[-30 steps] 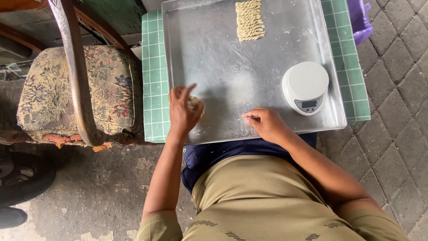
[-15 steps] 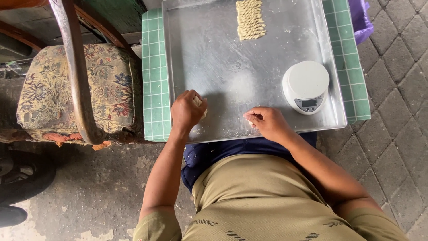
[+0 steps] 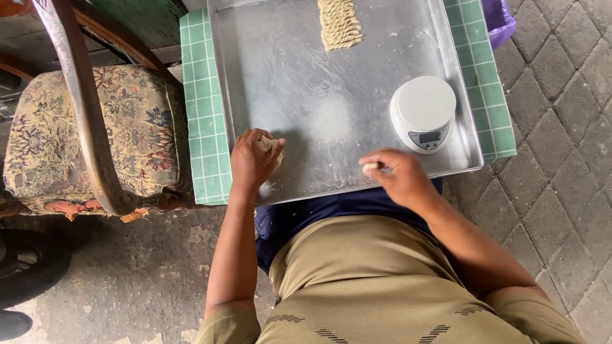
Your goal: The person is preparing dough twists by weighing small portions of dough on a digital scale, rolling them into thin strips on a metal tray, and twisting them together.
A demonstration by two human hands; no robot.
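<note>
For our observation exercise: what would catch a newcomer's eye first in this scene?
The big metal tray on a green tiled table, with a white scale at its right. The left hand grips a dough lump; the right hand pinches a small piece. Twisted dough strips lie at the far edge.

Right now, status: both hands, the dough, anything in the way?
Left hand closed on dough lump at metal tray near edge. Right hand pinching small dough piece. White kitchen scale just beyond right hand, apart from it.
</note>
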